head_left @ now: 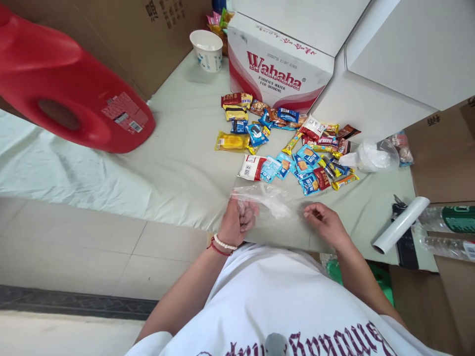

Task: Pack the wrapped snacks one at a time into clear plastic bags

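Note:
A clear plastic bag (pixel 276 210) is stretched between my two hands just in front of my body. My left hand (pixel 239 220) is inside the bag's mouth, fingers curled round the film. My right hand (pixel 324 222) pinches the bag's other edge. Beyond the bag, several small wrapped snacks (pixel 289 143) lie scattered on the pale green sheet (pixel 178 163).
A white Wahaha carton (pixel 274 64) stands behind the snacks, with a paper cup (pixel 207 49) to its left. A big red jug (pixel 67 84) lies at the left. A roll of bags (pixel 401 225), plastic bottles (pixel 451 220) and cardboard boxes (pixel 441 153) sit at the right.

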Demonstrator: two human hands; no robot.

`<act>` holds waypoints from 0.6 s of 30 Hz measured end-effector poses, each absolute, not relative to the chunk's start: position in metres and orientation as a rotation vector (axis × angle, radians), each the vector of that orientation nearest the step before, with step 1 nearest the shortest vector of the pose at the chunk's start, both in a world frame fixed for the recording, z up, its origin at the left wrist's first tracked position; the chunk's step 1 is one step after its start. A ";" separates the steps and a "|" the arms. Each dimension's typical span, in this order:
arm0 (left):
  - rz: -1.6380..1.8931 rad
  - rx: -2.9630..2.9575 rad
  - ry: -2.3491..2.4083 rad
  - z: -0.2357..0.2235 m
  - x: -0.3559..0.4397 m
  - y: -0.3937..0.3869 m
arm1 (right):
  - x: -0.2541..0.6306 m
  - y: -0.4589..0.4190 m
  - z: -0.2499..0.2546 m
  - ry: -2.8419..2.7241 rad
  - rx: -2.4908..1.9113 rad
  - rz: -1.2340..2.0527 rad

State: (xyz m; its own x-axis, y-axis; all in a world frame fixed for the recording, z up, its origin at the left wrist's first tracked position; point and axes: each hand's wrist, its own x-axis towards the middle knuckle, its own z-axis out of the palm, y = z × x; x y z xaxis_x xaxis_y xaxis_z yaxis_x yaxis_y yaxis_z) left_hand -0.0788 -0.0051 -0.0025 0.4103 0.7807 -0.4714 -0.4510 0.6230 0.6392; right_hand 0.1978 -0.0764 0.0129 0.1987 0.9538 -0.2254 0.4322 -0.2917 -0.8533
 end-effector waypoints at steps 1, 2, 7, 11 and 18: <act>0.760 0.518 0.809 -0.004 -0.079 -0.006 | 0.196 -0.074 0.017 -1.393 -1.810 0.899; 0.721 0.585 0.792 -0.006 -0.078 -0.008 | 0.194 -0.069 0.022 -1.492 -1.766 0.783; 0.632 0.829 0.768 -0.015 -0.080 -0.014 | 0.171 -0.034 0.041 -2.003 -1.400 0.701; 0.589 0.794 0.790 -0.010 -0.086 -0.012 | 0.163 -0.016 0.031 -1.773 -1.369 0.831; 0.503 0.791 1.092 -0.007 -0.110 -0.014 | 0.185 -0.028 0.007 -0.593 -1.533 1.289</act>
